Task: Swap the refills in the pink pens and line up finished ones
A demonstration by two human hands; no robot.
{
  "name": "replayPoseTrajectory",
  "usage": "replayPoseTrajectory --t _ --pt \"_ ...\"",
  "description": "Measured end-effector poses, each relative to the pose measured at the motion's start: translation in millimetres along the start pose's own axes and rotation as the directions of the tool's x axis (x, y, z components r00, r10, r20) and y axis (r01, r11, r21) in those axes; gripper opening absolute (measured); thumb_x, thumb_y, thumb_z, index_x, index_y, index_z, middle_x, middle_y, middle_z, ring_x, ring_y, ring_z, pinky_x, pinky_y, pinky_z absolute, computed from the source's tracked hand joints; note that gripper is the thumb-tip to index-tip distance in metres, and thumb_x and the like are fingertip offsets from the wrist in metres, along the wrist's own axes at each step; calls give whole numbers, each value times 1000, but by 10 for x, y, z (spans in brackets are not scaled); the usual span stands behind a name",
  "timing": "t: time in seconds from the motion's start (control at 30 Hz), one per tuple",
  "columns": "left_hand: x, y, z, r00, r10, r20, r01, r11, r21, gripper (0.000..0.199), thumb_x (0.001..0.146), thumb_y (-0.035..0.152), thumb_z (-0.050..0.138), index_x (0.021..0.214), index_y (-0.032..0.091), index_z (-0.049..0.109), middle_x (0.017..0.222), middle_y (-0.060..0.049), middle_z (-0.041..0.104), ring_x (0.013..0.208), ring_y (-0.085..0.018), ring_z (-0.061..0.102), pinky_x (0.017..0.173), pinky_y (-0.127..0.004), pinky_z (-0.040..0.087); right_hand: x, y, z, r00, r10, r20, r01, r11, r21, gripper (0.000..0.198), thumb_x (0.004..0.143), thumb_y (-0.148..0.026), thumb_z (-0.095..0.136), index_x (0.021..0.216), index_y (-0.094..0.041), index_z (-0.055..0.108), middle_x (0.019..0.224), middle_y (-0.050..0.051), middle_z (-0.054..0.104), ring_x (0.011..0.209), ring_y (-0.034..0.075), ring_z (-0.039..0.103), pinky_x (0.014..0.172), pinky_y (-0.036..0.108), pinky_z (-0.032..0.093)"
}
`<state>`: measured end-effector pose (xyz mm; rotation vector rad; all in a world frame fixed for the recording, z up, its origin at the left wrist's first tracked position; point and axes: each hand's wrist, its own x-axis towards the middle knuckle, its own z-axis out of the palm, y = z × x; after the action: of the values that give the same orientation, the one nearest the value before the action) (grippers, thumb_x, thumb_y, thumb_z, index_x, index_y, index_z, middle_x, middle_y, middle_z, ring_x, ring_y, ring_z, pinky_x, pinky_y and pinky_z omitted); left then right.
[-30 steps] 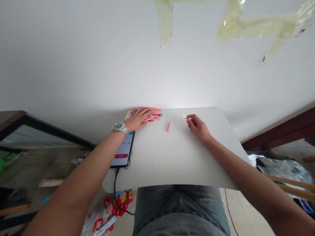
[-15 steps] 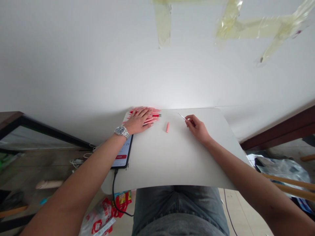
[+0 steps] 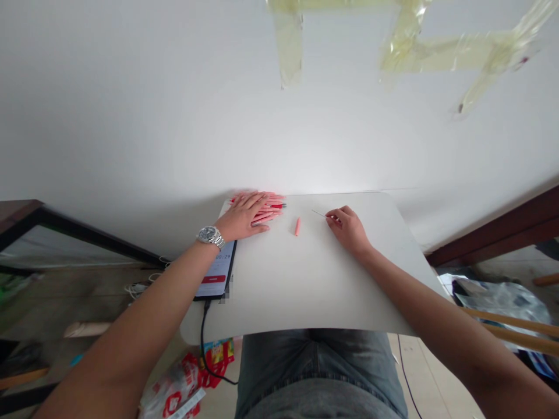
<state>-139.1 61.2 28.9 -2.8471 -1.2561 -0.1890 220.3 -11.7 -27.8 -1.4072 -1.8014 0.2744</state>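
A pile of pink pens [image 3: 267,217] lies at the table's back left, among them a red one with a dark tip [image 3: 278,205]. Across that pile rests my left hand [image 3: 243,217], fingers spread flat and thumb out to the right; the hand hides part of the pens. My right hand [image 3: 347,226] pinches a thin, pale stick like a pen refill [image 3: 320,213] between thumb and fingertips, its narrow end pointing left. Between both hands a short pink pen barrel or cap [image 3: 297,226] lies alone on the white table [image 3: 305,279].
A lit phone [image 3: 216,270] lies under my left forearm at the table's left side, with a black cable [image 3: 203,326] running over the front edge. Behind the table rises a white wall [image 3: 196,116] with yellowed tape [image 3: 289,52]. Plastic bags [image 3: 174,384] are on the floor.
My left hand has shifted slightly left, uncovering more pen ends. In my right hand the refill-like stick has turned flatter and moved a little left. The short pink piece stays put.
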Motion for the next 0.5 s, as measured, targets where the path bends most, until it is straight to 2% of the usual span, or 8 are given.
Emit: replayPoseTrajectory --t 0.13,0.3,0.5 --pt "-91 10 -87 1000 -1 -25 1 1000 -2 90 92 56 61 165 27 18 170 -10 28 157 -33 23 129 -56 14 -15 36 44 1000 -16 15 17 995 -95 25 99 -34 55 105 -22 76 95 10 62 83 24 61 83 41 52" --pt "-217 40 -153 996 47 -72 -48 999 -5 74 94 44 61 160 29 32 162 -8 40 152 -29 32 129 -52 19 -47 8 52 998 -49 42 57 973 -221 28 99 -33 56 115 -20 75 103 13 65 89 28 59 89 44 51" --pt "-314 84 -131 999 18 -48 -20 999 -37 67 96 37 58 159 34 35 163 -4 38 149 -28 35 127 -52 25 14 -156 -12 991 -110 72 129 932 -338 28 99 -33 59 122 -23 72 113 15 67 98 32 59 88 47 49"
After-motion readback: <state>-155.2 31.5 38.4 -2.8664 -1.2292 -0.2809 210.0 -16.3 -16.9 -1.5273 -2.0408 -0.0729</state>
